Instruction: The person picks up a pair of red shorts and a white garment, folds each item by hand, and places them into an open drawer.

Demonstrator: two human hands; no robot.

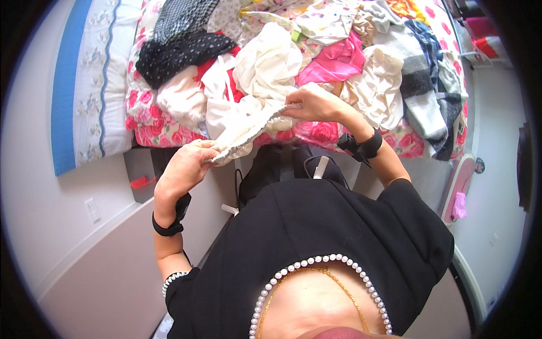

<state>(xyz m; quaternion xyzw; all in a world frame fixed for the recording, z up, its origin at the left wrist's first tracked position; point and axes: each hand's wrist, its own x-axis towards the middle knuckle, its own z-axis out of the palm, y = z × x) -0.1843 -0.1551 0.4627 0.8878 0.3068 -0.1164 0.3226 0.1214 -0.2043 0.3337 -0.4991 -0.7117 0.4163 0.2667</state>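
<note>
A cream garment with a gathered, elastic-looking edge is stretched between my two hands at the near edge of a bed. My left hand pinches one end of that edge, lower and to the left. Higher up, my right hand grips the other end between thumb and fingers. The garment's body spreads onto the bed, where it meets white cloth; their boundary is hard to tell. Around it lie a black dotted cloth, a fluffy cream piece, a bright pink cloth and a crumpled cream garment.
The bed has a rose-patterned cover. Grey checked clothing lies at its right, and patterned clothes are heaped farther back. A white, blue-edged fabric stands along the left. A pink-edged board is at the right.
</note>
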